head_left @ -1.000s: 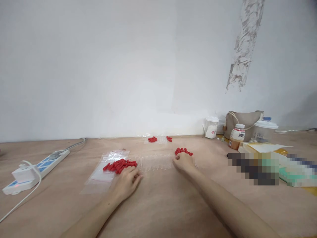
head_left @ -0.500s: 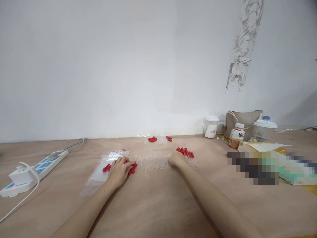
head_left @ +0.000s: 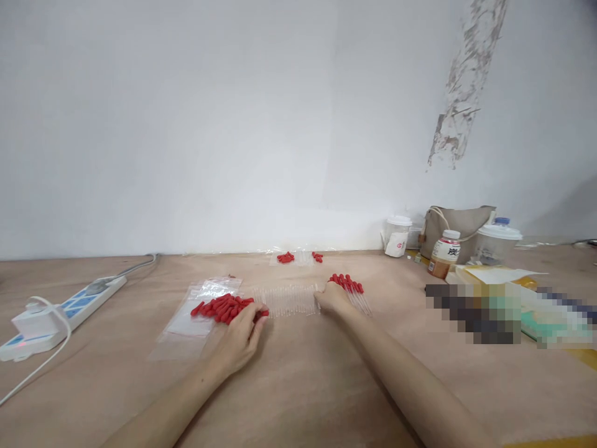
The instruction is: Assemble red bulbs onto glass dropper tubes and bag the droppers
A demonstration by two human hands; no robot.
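Observation:
My left hand (head_left: pixel 242 336) pinches a red rubber dropper bulb (head_left: pixel 263 310) between thumb and fingers, just right of a pile of red bulbs (head_left: pixel 219 307). The pile lies on transparent plastic bags (head_left: pixel 181 330). A row of thin glass dropper tubes (head_left: pixel 291 300) lies side by side between my hands. At the row's right end, my right hand (head_left: pixel 333 298) is closed on a glass tube; its fingertips are partly hidden. Beyond that hand lie droppers with red bulbs fitted on their glass tubes (head_left: pixel 359 300).
Against the wall, a bag (head_left: pixel 286 257) holds more red bulbs and tubes. A white power strip (head_left: pixel 88 305) with cables lies left. To the right stand a lidded cup (head_left: pixel 397 236), a labelled bottle (head_left: pixel 444 255), a grey pouch (head_left: pixel 461 224) and a larger lidded tub (head_left: pixel 497 246).
My left hand has moved right, off the pile of bulbs, and now carries one red bulb towards the glass tubes. My right hand stays at the right end of the row.

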